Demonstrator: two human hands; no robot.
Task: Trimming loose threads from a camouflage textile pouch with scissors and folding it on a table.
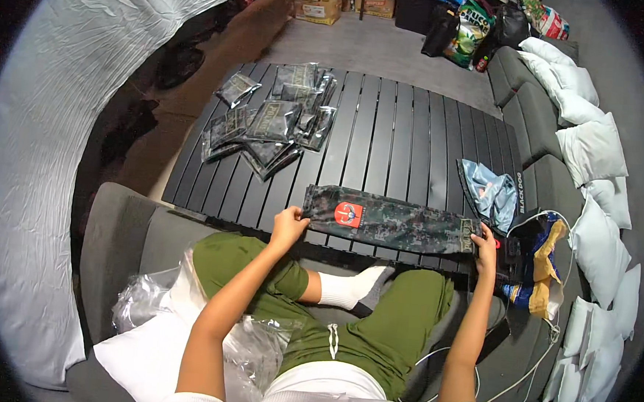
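Observation:
A long camouflage arm sleeve [409, 225] with a red printed emblem is stretched flat between my hands, over the near edge of the black slatted table [385, 131]. Its left end is pinched in my left hand [288, 228]. At the other end, my right hand [486, 249] grips the corner beside a printed patch. Beyond it, at the table's left, lies a loose pile of clear packets [274, 121] with folded camouflage fabric inside. A crumpled light-blue cloth or bag [490, 193] rests on the table beyond my right hand.
Clear plastic bags [254, 351] and a white pillow [150, 360] lie by my left leg. A white cable [525, 375] and a blue-and-yellow package [546, 270] are at my right. White cushions [594, 151] line the grey sofa. Cardboard boxes [317, 5] stand beyond the table.

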